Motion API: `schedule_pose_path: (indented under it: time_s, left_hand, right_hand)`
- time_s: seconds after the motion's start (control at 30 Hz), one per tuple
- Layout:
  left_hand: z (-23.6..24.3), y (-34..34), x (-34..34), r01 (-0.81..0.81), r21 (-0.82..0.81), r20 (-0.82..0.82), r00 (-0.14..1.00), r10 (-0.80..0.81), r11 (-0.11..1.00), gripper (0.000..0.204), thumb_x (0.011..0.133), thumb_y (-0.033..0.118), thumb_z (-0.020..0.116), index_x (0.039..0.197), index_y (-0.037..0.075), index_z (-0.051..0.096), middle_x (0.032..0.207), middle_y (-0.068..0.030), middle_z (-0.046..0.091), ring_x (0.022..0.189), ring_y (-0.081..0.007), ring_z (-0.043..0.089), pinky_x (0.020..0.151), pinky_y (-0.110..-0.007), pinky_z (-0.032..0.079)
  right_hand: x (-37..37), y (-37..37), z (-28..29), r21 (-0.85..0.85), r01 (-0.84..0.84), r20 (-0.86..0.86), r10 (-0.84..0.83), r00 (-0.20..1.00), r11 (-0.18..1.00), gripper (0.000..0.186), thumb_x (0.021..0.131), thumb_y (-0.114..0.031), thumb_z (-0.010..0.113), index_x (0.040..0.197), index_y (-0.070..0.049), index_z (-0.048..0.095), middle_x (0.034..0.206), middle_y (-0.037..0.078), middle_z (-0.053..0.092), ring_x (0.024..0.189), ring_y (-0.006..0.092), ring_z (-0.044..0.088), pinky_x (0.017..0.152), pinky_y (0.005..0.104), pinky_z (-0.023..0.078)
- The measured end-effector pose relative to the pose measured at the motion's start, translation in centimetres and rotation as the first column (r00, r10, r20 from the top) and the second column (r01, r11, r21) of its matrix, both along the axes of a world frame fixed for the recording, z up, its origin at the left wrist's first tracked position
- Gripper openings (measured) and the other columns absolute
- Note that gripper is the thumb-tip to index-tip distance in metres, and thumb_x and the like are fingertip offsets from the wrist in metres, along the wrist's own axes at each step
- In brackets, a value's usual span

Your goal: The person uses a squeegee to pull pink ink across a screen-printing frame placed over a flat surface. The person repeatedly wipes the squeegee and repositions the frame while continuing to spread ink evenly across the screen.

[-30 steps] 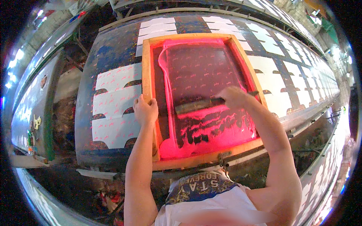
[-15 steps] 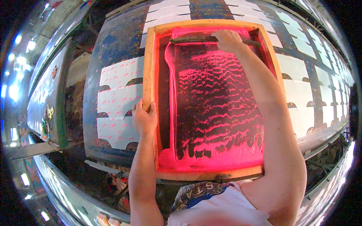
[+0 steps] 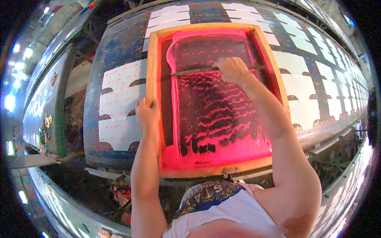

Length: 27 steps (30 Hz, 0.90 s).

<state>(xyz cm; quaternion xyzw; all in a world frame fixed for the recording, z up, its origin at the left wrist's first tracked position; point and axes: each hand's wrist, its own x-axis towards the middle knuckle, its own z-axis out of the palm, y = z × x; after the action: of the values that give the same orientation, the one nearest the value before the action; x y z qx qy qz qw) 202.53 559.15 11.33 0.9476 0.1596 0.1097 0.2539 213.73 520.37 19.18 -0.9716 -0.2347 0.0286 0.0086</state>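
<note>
A wooden screen-printing frame (image 3: 152, 67) lies on the long table, its mesh smeared with bright pink ink (image 3: 206, 160) that pools thickest along the near end. My right hand (image 3: 231, 70) is closed on the middle of a long dark squeegee (image 3: 190, 72), which lies across the mesh in its far part. Beyond the blade the mesh looks wiped dark with thin pink traces; nearer to me run wavy pink ridges. My left hand (image 3: 148, 115) grips the frame's left rail, thumb on top, its other fingers partly hidden.
White cut sheets with small pink prints (image 3: 121, 103) lie left of the frame. Unprinted white cut pieces (image 3: 297, 91) continue in rows to the right, and more lie beyond the far rail. A metal bracket (image 3: 228, 172) sits at the near rail. Another table (image 3: 43, 103) stands at left.
My right hand has drawn the squeegee toward me from near the far rail, leaving wiped mesh behind it. My left hand has stayed on the left rail. The whole view has shifted slightly.
</note>
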Motion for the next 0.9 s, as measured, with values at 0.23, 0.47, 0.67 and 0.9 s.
schedule_pose_path:
  time_s: [0.23,0.47,0.67,0.9]
  left_hand:
    - [-0.8,0.4,1.0,0.008,0.003,-0.019,1.0,-0.008,1.0,0.053,0.101,0.045,0.078,0.129,0.0,0.075,0.13,-0.0259,0.074,0.123,-0.0466,0.072,0.105,-0.058,0.059]
    - [-0.5,0.4,0.7,0.017,-0.039,-0.037,0.999,-0.019,0.999,0.051,0.102,0.043,0.075,0.131,0.001,0.074,0.135,-0.0256,0.073,0.125,-0.0453,0.072,0.106,-0.057,0.059]
    - [-0.4,0.4,0.5,0.036,-0.043,0.014,0.999,-0.035,0.998,0.049,0.102,0.041,0.076,0.127,-0.001,0.074,0.131,-0.0263,0.074,0.122,-0.0467,0.073,0.103,-0.058,0.059]
    - [-0.3,0.5,0.6,0.047,-0.091,-0.03,0.998,-0.049,0.995,0.054,0.103,0.04,0.076,0.137,-0.001,0.072,0.136,-0.0258,0.073,0.125,-0.0462,0.071,0.106,-0.056,0.058]
  right_hand:
    - [-15.8,1.5,0.7,0.021,-0.008,-0.012,0.008,1.0,1.0,0.035,0.09,-0.015,0.073,0.125,-0.016,0.08,0.12,0.012,0.078,0.111,0.0378,0.079,0.093,0.0532,0.066]
    - [-29.8,3.6,1.1,0.059,0.035,0.074,-0.04,0.996,0.998,0.038,0.086,-0.01,0.075,0.124,-0.016,0.082,0.109,0.01,0.075,0.107,0.0346,0.076,0.09,0.0512,0.063]
    - [-33.5,4.1,2.8,-0.01,-0.016,-0.016,0.016,1.0,1.0,0.033,0.098,-0.02,0.068,0.128,-0.018,0.081,0.117,0.01,0.076,0.113,0.0322,0.077,0.097,0.0478,0.064]
    - [-23.0,1.2,5.1,-0.008,-0.002,-0.524,-0.002,0.852,1.0,0.043,0.083,-0.01,0.071,0.125,-0.011,0.082,0.116,0.02,0.08,0.114,0.0433,0.075,0.097,0.0581,0.06]
